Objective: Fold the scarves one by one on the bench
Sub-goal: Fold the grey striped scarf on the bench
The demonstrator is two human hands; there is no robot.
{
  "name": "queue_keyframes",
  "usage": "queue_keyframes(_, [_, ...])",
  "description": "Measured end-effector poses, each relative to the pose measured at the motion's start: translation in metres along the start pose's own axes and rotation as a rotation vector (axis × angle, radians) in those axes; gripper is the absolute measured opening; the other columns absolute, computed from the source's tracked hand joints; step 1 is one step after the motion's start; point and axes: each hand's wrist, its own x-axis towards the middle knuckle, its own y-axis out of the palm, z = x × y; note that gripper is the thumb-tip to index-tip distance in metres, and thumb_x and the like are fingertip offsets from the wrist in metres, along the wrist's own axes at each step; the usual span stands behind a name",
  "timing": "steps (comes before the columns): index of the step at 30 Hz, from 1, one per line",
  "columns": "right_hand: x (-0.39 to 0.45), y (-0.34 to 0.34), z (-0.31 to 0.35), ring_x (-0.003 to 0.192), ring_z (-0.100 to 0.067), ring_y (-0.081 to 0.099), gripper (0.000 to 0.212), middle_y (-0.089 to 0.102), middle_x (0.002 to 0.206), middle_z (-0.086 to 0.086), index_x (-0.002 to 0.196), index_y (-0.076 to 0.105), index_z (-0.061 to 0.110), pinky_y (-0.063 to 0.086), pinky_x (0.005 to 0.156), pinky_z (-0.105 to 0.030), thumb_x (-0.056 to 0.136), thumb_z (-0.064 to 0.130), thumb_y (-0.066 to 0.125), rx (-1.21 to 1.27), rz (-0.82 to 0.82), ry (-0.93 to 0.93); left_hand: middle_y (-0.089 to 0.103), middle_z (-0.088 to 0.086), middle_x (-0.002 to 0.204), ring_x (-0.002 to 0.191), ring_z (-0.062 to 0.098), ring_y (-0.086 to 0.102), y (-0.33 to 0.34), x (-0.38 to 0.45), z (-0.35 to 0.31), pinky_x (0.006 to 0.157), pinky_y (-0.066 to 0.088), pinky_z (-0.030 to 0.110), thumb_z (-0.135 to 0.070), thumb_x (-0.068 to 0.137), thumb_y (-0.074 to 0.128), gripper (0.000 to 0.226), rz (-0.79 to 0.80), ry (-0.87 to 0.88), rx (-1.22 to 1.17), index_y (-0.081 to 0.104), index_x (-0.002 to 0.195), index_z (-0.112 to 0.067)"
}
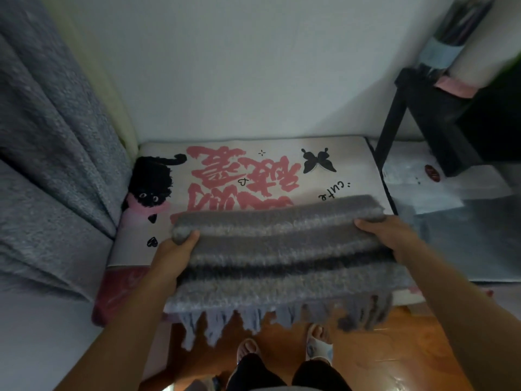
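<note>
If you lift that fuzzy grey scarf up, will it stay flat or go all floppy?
Probably floppy: the scarf sags between the hands, and its fringe dangles over the bench edge. It looks fluffy, so likely light.

One scarf, one bench, two hands.

We cannot see the fingers of either hand: the left hand and right hand both disappear under the folded grey scarf, so each grip is hidden. The scarf covers the near part of the pink lettering on the tabletop. The dark stand is cut off at the right edge.
</note>
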Motion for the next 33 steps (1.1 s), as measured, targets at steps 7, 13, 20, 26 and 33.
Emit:
queue_keyframes(7, [0.042,0.043,0.021,0.131,-0.042,0.041,0.076,0.042,0.144,-0.024,0.145,0.034,0.009,0.036,0.108,-0.049,0.090,0.054,0.062,-0.808,-0.223,-0.180,0.041,0.026,0.146,0.131,0.044,0.044,0.047,-0.004,-0.020,0.106,0.040,0.057,-0.045,0.101,0.046,0.059,-0.439,0.452,0.769,0.034,0.150,-0.015])
queue_keyframes(13, [0.030,0.113,-0.010,0.153,-0.036,-0.001,0.069,0.007,0.166,-0.013,0.160,0.008,0.024,0.001,0.124,-0.053,0.102,0.061,0.016,-1.034,-0.262,-0.661,-0.016,0.007,0.169,0.153,0.036,-0.018,0.161,-0.018,-0.013,0.122,-0.006,0.061,-0.065,0.101,0.008,0.066,-0.029,0.731,1.105,-0.011,0.159,-0.039])
queue_keyframes(20, [0.052,0.097,-0.044,0.154,-0.029,0.007,0.064,0.014,0.166,-0.007,0.159,0.017,0.024,0.007,0.125,-0.049,0.103,0.054,0.015,-1.015,-0.286,-0.657,-0.013,0.008,0.169,0.154,0.034,-0.016,0.136,0.016,0.022,0.122,-0.002,0.062,-0.073,0.097,0.003,0.072,-0.119,0.699,1.138,-0.011,0.159,-0.040])
queue_keyframes(26, [0.055,0.090,-0.042,0.154,-0.029,0.005,0.065,0.011,0.167,-0.007,0.159,0.015,0.022,0.007,0.124,-0.050,0.101,0.051,0.008,-1.056,-0.228,-0.641,-0.018,-0.001,0.168,0.154,0.030,-0.020,0.106,0.027,0.014,0.118,-0.010,0.066,-0.068,0.100,0.003,0.064,-0.086,0.584,1.149,-0.013,0.157,-0.045])
queue_keyframes(33, [-0.025,0.121,-0.017,0.151,-0.039,0.007,0.058,0.013,0.164,-0.013,0.154,0.027,0.018,0.017,0.122,-0.057,0.102,0.043,0.035,-0.983,-0.131,-0.862,0.010,0.005,0.169,0.155,0.029,0.008,0.028,0.094,-0.064,0.124,0.011,0.053,-0.072,0.095,0.040,0.087,0.094,0.643,1.277,0.000,0.161,-0.032])
